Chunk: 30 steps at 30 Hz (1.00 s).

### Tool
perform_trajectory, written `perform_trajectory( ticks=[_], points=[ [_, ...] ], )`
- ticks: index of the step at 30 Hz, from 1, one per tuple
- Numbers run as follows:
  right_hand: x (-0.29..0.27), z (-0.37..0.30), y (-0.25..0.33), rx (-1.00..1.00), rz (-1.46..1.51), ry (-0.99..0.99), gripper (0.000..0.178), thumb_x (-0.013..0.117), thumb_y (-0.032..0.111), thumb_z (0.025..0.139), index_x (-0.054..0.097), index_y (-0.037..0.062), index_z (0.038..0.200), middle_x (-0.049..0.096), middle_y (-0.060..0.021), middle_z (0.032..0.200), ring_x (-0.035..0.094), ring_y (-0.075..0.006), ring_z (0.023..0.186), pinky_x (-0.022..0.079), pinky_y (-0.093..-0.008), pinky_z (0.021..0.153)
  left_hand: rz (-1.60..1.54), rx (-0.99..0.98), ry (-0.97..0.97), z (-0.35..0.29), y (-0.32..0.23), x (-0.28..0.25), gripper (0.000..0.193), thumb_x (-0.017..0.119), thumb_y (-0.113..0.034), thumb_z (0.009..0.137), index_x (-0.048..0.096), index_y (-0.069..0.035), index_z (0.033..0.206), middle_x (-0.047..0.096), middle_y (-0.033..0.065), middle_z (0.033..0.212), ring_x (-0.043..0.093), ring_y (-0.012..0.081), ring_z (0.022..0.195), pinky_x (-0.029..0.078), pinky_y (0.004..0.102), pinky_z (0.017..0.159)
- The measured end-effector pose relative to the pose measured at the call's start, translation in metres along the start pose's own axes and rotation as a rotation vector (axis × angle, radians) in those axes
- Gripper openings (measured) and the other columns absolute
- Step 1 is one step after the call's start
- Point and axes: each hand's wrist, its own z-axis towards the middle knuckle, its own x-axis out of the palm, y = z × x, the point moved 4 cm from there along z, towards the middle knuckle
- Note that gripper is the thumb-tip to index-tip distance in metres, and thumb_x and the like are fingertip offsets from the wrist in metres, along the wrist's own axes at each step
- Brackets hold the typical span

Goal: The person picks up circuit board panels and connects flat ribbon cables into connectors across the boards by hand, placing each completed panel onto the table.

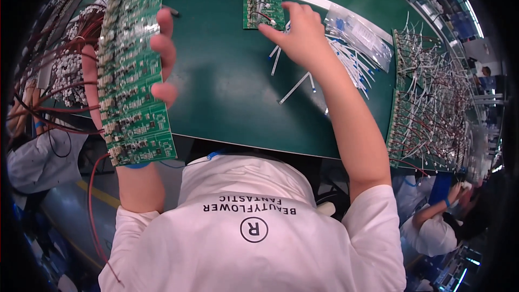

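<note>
My left hand (165, 57) grips a long green circuit board panel (132, 84), held up at a slant on the left. Fingers wrap over its right edge, and rows of small white connectors line its left side. Dark red and black wires run off that side; one red wire (92, 213) dangles low. Toward the far edge of the table, my right hand (303, 32) has thumb and fingers spread at the near right corner of a smaller-looking green board (254, 8). White strips and dark wires lie across that board. Whether the thumb touches it I cannot tell.
Loose white flat cables with blue ends (348, 65) lie on the green table mat (232, 97), beside a clear plastic bag (359, 35). Wired boards (427, 97) cover the right side. Bundled wires with white connectors (70, 75) pile up at left. Other people (438, 232) sit on both sides.
</note>
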Motion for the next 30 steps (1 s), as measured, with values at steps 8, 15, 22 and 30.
perform_trajectory(
  ticks=[8, 15, 22, 30],
  points=[
    [0.048, 0.075, -0.001, 0.237, -0.182, 0.433, 0.087, 0.066, 0.058, 0.072, 0.042, -0.0043, 0.127, 0.045, -0.0236, 0.133, 0.017, -0.0431, 0.136, 0.013, -0.0645, 0.105, -0.027, 0.134, -0.069, -0.046, -0.018, 0.001, 0.068, 0.054, -0.034, 0.089, 0.020, -0.013, 0.144, 0.025, 0.0092, 0.144, 0.039, 0.0237, 0.116, 0.041, 0.0454, 0.079],
    [0.085, 0.060, 0.088, 0.122, -0.203, 0.377, 0.069, 0.062, 0.054, 0.077, 0.055, -0.0003, 0.119, 0.041, -0.0258, 0.131, 0.021, -0.0437, 0.133, 0.011, -0.0647, 0.105, -0.041, 0.256, -0.062, -0.075, -0.025, 0.005, 0.059, 0.043, -0.047, 0.092, 0.031, -0.016, 0.141, 0.022, 0.0189, 0.145, 0.037, 0.0310, 0.118, 0.040, 0.0522, 0.083],
    [0.099, 0.072, 0.104, 0.206, -0.199, 0.367, 0.077, 0.057, 0.063, 0.076, 0.052, 0.0015, 0.122, 0.043, -0.0227, 0.131, 0.029, -0.0384, 0.129, 0.013, -0.0640, 0.104, -0.004, 0.215, -0.049, -0.059, -0.002, 0.014, 0.070, 0.040, -0.050, 0.093, 0.017, -0.009, 0.145, 0.019, 0.0250, 0.146, 0.037, 0.0383, 0.118, 0.040, 0.0586, 0.084],
    [0.007, 0.012, 0.017, 0.028, -0.038, 0.076, 0.069, 0.067, 0.052, 0.071, 0.057, 0.0020, 0.116, 0.053, -0.0201, 0.112, 0.043, -0.0362, 0.111, 0.036, -0.0493, 0.093, 0.012, -0.287, 0.031, -0.009, 0.052, 0.004, 0.077, 0.035, -0.052, 0.094, 0.002, -0.007, 0.146, 0.008, 0.0304, 0.147, 0.028, 0.0493, 0.128, 0.031, 0.0745, 0.088]
  ],
)
